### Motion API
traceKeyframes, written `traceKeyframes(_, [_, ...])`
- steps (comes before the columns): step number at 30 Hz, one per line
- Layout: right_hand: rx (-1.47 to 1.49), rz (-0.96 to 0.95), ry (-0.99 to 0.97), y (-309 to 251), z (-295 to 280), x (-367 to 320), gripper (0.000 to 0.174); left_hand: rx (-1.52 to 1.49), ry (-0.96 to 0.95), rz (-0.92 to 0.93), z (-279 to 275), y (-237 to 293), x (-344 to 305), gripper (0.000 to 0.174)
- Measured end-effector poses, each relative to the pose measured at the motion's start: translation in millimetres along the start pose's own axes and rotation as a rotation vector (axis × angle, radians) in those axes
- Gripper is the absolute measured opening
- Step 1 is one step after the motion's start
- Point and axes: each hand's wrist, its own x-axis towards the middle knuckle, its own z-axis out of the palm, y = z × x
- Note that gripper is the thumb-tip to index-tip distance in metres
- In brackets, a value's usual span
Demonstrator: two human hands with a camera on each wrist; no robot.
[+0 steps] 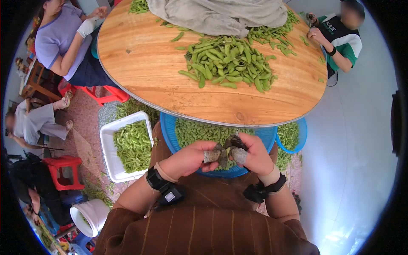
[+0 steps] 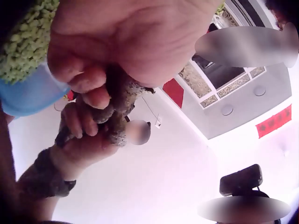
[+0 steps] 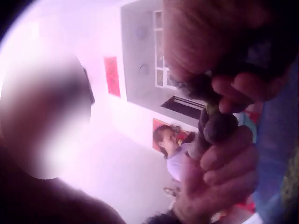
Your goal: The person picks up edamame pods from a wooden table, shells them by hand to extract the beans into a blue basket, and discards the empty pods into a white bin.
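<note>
Both hands meet over a blue basin (image 1: 168,131) of shelled green beans (image 1: 191,132). My left hand (image 1: 193,158) and right hand (image 1: 255,158) pinch a green pod (image 1: 228,151) between their wrapped thumbs and fingers. Grey and dark wrappings cover several fingertips. In the left wrist view the left hand (image 2: 126,42) hangs above the right hand (image 2: 88,140), with fingertips close together. The right wrist view shows a bit of green (image 3: 212,108) between the fingers of the left hand (image 3: 210,51) and right hand (image 3: 219,172).
A wooden table (image 1: 144,72) ahead carries a pile of pods (image 1: 229,61) and a grey cloth (image 1: 212,15). At left stand a white tray (image 1: 109,159) of pods, a white bucket (image 1: 95,214) and a red stool (image 1: 66,161). A blue basket (image 1: 302,136) is at right. Other people sit around.
</note>
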Motion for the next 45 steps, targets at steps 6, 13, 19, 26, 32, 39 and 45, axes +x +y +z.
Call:
traceKeyframes(6, [0.146, 0.055, -0.093, -6.5, 6.1, 3.8, 0.019, -0.312, -0.148, -0.01, -11.3, 0.7, -7.8, 0.033])
traceKeyframes(13, [0.001, -0.093, -0.156, -0.8, 3.2, 7.0, 0.021, -0.24, -0.096, -0.064, -16.0, -3.4, -7.5, 0.02])
traceKeyframes(19, [-0.151, -0.099, -0.125, 5.1, 0.4, 3.7, 0.03, -0.023, -0.011, -0.058, -11.0, -6.7, -2.8, 0.015])
traceKeyframes(26, [-0.262, -0.038, 0.014, 16.4, 9.5, 2.4, 0.026, 0.121, 0.055, -0.009, -11.5, -14.2, -3.1, 0.014])
traceKeyframes(32, [-0.564, -0.133, 0.165, 2.1, 17.7, 2.5, 0.023, -0.005, 0.101, 0.007, -12.6, -8.9, -13.1, 0.013])
traceKeyframes(39, [-0.87, -0.3, 0.296, -41.6, 4.9, 23.5, 0.02, 0.539, 0.491, 0.085, -51.5, 10.1, -73.3, 0.019])
traceKeyframes(45, [-1.109, -0.441, 0.569, -38.2, -20.4, 86.8, 0.018, 1.52, 1.15, 0.171, -92.9, -19.9, -115.8, 0.022])
